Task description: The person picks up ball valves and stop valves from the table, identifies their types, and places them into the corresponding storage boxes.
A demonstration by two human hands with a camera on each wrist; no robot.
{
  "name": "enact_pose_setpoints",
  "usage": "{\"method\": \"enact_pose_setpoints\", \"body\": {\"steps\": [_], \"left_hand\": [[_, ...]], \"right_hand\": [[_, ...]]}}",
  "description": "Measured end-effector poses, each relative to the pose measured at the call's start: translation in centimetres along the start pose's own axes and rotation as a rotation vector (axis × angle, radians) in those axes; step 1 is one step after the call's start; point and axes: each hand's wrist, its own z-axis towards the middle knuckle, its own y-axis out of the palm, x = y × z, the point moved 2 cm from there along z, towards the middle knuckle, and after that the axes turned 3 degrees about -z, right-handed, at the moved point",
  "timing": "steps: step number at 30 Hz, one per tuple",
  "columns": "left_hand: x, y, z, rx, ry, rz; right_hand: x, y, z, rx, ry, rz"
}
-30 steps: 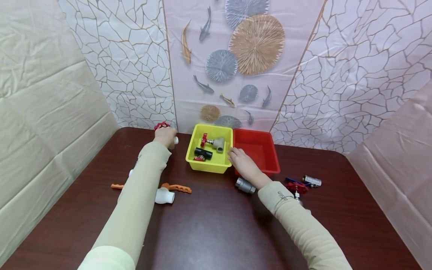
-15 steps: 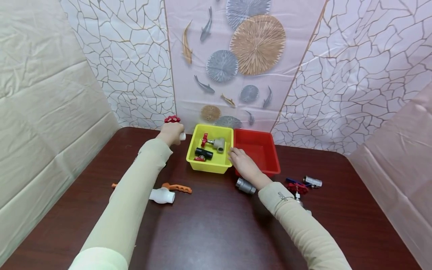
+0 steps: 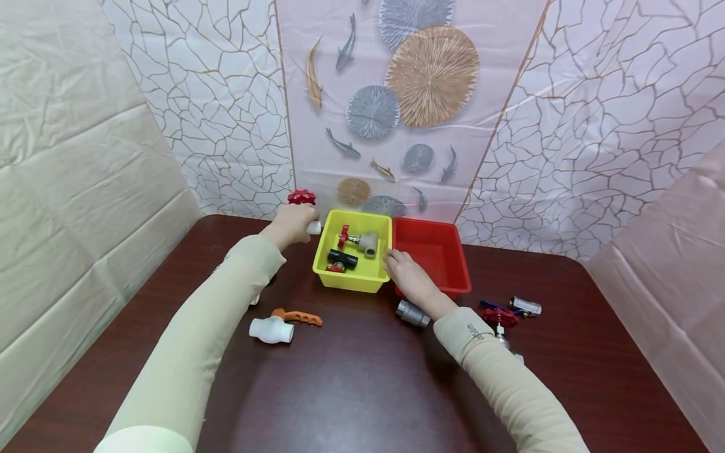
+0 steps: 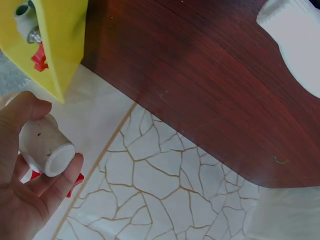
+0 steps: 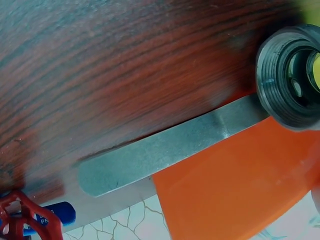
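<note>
In the head view, my left hand (image 3: pixel 292 224) holds a white pipe valve with a red handwheel (image 3: pixel 302 197) just left of the yellow bin (image 3: pixel 352 284). The left wrist view shows my thumb and fingers around its white body (image 4: pixel 42 142), the open pipe end outward. Inside the yellow bin lie a grey valve with a red handwheel (image 3: pixel 368 244) and a black one (image 3: pixel 343 258). My right hand (image 3: pixel 412 275) rests at the rim where the yellow bin meets the red bin (image 3: pixel 466 267). Its thumb is hidden, so its grip is unclear.
A white ball valve with an orange handle (image 3: pixel 272 330) lies front left; my left sleeve partly covers other parts. Below my right wrist sits a grey threaded fitting (image 3: pixel 412 313), beside a flat metal strip (image 5: pixel 170 145). Farther right are a red handwheel valve (image 3: pixel 501 316) and a silver fitting (image 3: pixel 525 306).
My left hand has moved right with the white valve, up to the yellow bin's left side. The white ball valve is now uncovered by the sleeve. My right hand has stayed in place.
</note>
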Motion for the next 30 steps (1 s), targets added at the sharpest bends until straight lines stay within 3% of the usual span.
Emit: {"method": "enact_pose_setpoints", "body": {"steps": [5, 11, 30], "left_hand": [[0.8, 0.1, -0.4, 0.014, 0.068, -0.018], [2.4, 0.2, -0.5, 0.017, 0.158, -0.016], [5.9, 1.5, -0.8, -0.006, 0.253, -0.092]], "right_hand": [[-0.1, 0.0, 0.0, -0.023, 0.015, 0.001], [-0.1, 0.1, 0.1, 0.019, -0.011, -0.006], [0.1, 0.3, 0.1, 0.031, -0.01, -0.004]]}}
